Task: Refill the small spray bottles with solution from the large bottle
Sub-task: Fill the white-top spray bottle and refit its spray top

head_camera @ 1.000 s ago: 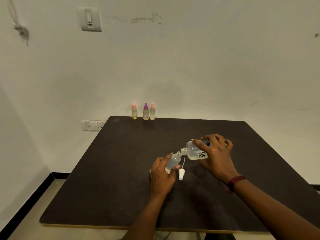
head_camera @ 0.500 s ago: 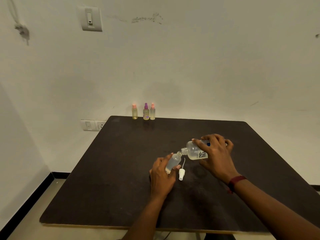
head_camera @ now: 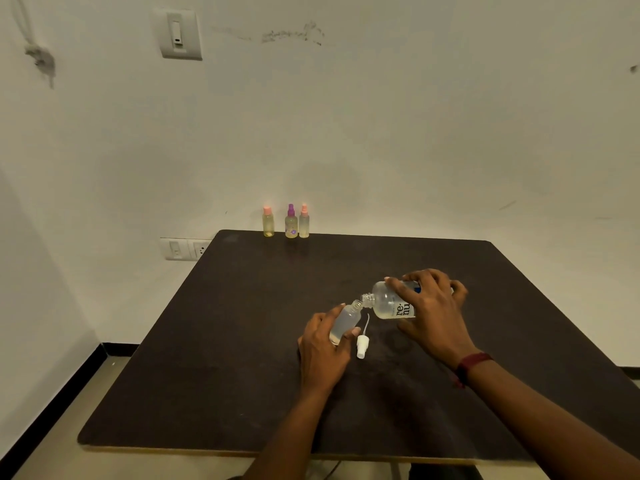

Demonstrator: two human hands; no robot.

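At the middle of the table (head_camera: 242,341), neck meets neck, and the pour looks on.
The right hand (head_camera: 433,313) grips the large bottle (head_camera: 388,303), lying almost flat with its neck pointing left into the small spray bottle (head_camera: 344,322). The left hand (head_camera: 322,344) clasps that one, tilted right. The spray cap (head_camera: 362,346) lies loose just beside it.

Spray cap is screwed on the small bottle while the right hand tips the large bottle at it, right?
No. The spray cap is off, lying on the table beside the small bottle that the left hand holds; the head view shows it. The right hand does tip the large bottle at it.
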